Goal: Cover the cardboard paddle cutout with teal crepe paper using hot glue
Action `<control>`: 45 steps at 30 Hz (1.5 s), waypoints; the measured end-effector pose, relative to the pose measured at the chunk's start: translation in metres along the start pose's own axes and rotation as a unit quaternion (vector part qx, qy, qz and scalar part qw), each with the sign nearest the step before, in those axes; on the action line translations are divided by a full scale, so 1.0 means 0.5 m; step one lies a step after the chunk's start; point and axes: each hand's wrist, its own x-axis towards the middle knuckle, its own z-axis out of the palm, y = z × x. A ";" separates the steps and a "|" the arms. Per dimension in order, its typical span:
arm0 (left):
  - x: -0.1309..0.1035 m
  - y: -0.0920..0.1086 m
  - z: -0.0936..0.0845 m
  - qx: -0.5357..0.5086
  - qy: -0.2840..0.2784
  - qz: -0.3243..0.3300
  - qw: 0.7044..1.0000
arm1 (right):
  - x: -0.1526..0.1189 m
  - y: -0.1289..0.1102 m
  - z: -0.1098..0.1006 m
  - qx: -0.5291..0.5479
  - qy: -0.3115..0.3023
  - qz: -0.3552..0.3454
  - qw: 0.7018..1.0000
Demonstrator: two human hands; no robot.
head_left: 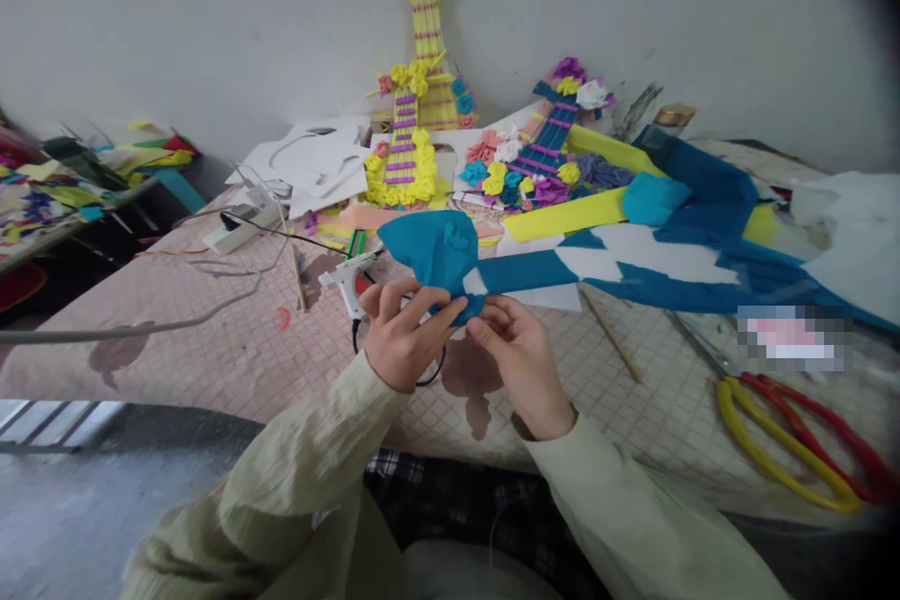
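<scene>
Both hands meet at the lower edge of a blue paper-covered piece (pixel 428 239), whose wide head narrows into a long blue neck reaching right. A bare white patch shows where head and neck join. My left hand (pixel 408 333) has its fingers closed on the head's lower edge. My right hand (pixel 520 356) pinches the same edge with thumb and fingertips, just right of the left fingers. Beyond the neck, the wider blue body (pixel 661 262) has large white patches. A white glue gun (pixel 346 281) lies just left of my left hand.
Large scissors (pixel 787 441) with yellow and red handles lie at the right. A thin stick (pixel 611 337) rests nearer the middle. A power strip (pixel 246 220) and cables cross the left side. Flower-decorated paper instruments (pixel 426 28) lean at the back wall.
</scene>
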 end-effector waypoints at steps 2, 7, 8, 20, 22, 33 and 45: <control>0.000 0.004 0.001 -0.006 0.002 -0.003 1.000 | 0.000 0.003 0.001 0.002 0.013 -0.007 1.000; 0.006 0.019 0.003 -0.020 0.016 -0.026 0.999 | -0.001 0.004 0.001 0.017 0.036 -0.021 0.999; 0.008 0.022 0.003 -0.023 0.013 -0.029 0.999 | -0.001 0.003 0.000 0.016 0.040 -0.025 0.999; 0.011 0.031 0.011 0.004 0.005 -0.025 1.000 | -0.002 0.003 -0.013 0.077 0.030 0.001 0.997; 0.011 0.036 0.014 0.007 0.012 -0.020 1.000 | -0.004 0.001 -0.012 0.093 0.042 0.026 0.994; -0.012 0.040 0.051 0.011 0.038 -0.011 0.999 | 0.004 -0.001 -0.038 0.124 0.028 0.120 0.985; -0.037 0.067 0.019 -0.051 0.000 -0.052 0.997 | -0.022 -0.005 -0.066 0.005 0.097 0.108 0.989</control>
